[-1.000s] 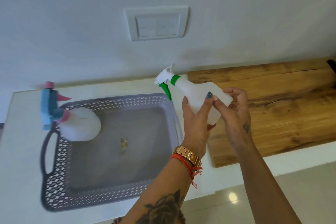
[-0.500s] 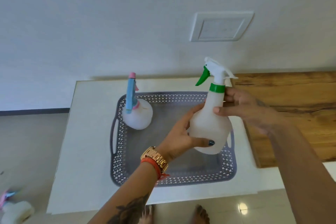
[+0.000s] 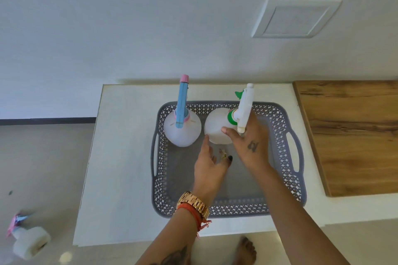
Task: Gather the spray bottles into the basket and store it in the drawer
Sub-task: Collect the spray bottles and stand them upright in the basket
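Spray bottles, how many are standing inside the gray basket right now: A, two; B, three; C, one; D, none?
A: the blue-and-pink-topped bottle and the green-and-white-topped bottle stand side by side in the gray basket; a third bottle lies on the floor to the left.
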